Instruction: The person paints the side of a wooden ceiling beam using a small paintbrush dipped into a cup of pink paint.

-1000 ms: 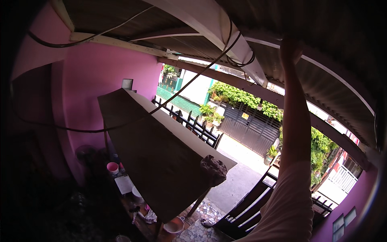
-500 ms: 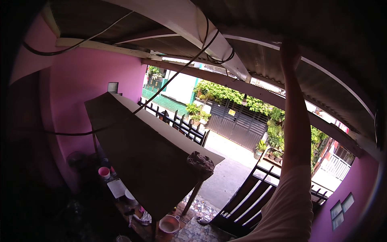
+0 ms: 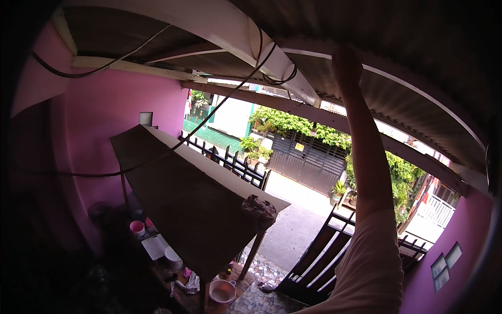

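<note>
My right hand (image 3: 347, 67) is raised overhead against the thin pale roof beam (image 3: 397, 77) under the corrugated roofing. Its fingers are in shadow and look closed, and whatever they may hold does not show. The bare forearm and light sleeve (image 3: 368, 246) rise from the lower edge. A crumpled dark cloth (image 3: 260, 211) lies on the near right corner of a dark sloping canopy board (image 3: 183, 193), well below the hand. My left hand is out of the picture.
A thick pale beam (image 3: 209, 23) carries a loose black cable (image 3: 225, 99) that hangs across the space. Under the board are a pink bucket (image 3: 137, 227) and a round basin (image 3: 223, 291). A black slatted gate (image 3: 319, 256) stands by the street.
My right hand has shifted left along the thin roof beam, and the forearm has swung left with it. The view has moved slightly. The cloth stays on the board.
</note>
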### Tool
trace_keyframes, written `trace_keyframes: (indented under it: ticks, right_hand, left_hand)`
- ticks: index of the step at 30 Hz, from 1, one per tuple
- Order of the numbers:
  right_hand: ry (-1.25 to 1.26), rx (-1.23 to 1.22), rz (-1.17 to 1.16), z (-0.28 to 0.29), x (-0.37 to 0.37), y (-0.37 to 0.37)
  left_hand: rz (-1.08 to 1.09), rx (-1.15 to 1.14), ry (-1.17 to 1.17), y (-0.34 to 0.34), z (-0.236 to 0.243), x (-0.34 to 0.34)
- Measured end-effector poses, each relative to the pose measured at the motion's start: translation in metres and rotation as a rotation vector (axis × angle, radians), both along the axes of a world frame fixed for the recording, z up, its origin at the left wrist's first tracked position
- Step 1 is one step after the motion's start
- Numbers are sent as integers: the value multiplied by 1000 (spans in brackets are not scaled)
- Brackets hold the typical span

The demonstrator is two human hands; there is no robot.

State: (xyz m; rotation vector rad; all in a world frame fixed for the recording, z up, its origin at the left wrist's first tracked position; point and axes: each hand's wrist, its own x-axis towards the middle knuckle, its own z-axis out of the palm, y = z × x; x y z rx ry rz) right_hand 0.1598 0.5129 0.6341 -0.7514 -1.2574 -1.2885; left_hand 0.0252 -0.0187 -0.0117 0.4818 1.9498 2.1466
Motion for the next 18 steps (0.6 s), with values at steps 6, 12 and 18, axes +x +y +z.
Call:
trace_keyframes:
  ticks: [6, 12, 18]
  right_hand:
    - [-26, 162, 241, -24, -35, 15]
    - [49, 46, 124, -61, -30, 41]
    - [235, -265, 1350, -104, -59, 55]
  left_hand:
    - [88, -221, 34, -21, 16, 19]
    - [53, -86, -57, -32, 14, 24]
    - [91, 9, -86, -32, -11, 22]
